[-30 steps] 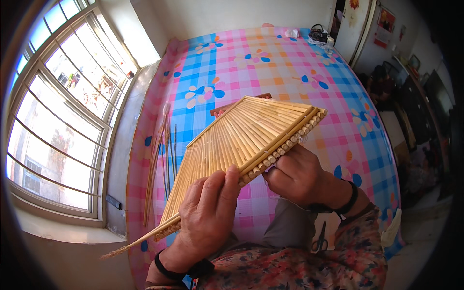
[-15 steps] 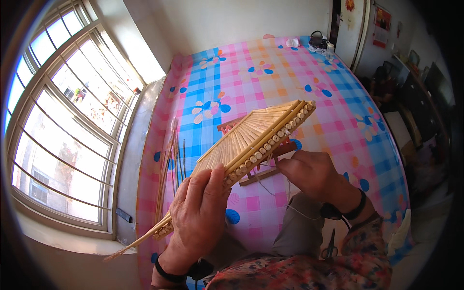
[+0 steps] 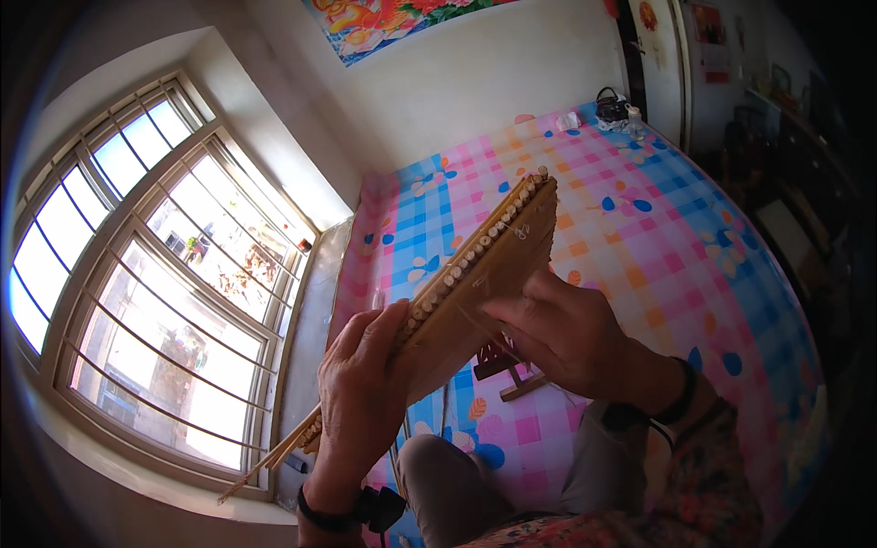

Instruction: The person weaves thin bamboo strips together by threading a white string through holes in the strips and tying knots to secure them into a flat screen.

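A panel of plant stalks (image 3: 484,279) is held up at a slant, its smooth tan face toward me. Round cut stalk ends (image 3: 466,265) line its upper edge. My left hand (image 3: 361,374) is closed around the panel's lower left end, where thin stalk tips (image 3: 274,454) stick out below. My right hand (image 3: 580,333) is at the panel's right side, thumb and fingers closed on a thin string (image 3: 475,324) that runs from the tan face; the fingertips are partly hidden. More string hangs beneath this hand.
A dark reddish wooden stand (image 3: 521,388) rests on the checked bed cover (image 3: 594,256) beyond my knees. A barred window (image 3: 174,274) with a stone sill (image 3: 320,292) is at left. Far back are a dark bag (image 3: 610,108), a clear bottle (image 3: 634,123) and white tissue (image 3: 568,121).
The panel has been tipped up, so its smooth face shows instead of the ribbed one. My right hand has moved slightly up and left against it. My view has lifted, showing more wall.
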Demonstrator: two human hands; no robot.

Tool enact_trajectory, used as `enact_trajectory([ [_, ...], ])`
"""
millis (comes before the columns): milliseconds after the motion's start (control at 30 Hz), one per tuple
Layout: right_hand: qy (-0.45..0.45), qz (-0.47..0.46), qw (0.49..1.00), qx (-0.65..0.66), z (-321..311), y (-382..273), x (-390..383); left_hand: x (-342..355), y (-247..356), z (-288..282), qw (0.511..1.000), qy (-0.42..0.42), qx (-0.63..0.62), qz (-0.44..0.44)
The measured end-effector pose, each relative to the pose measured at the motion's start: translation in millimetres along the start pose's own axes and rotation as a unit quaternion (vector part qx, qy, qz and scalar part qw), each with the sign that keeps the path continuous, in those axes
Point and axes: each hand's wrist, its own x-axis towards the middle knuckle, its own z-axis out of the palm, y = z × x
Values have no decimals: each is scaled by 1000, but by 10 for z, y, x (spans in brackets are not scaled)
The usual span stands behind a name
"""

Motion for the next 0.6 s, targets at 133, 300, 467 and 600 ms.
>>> enact_trajectory([
  [133, -14, 6, 1000, -26, 92, 58, -3, 21, -28, 24, 1000, -7, 7, -12],
  [300, -47, 16, 999, -19, 105, 81, 10, 49, -130, 47, 1000, -12, -9, -6],
  [467, -59, 11, 998, -21, 127, 117, -14, 67, -118, 59, 1000, -16, -6, -13],
  [600, -84, 34, 996, 5, 117, 132, -11, 78, -121, 59, 999, -31, 0, -21],
])
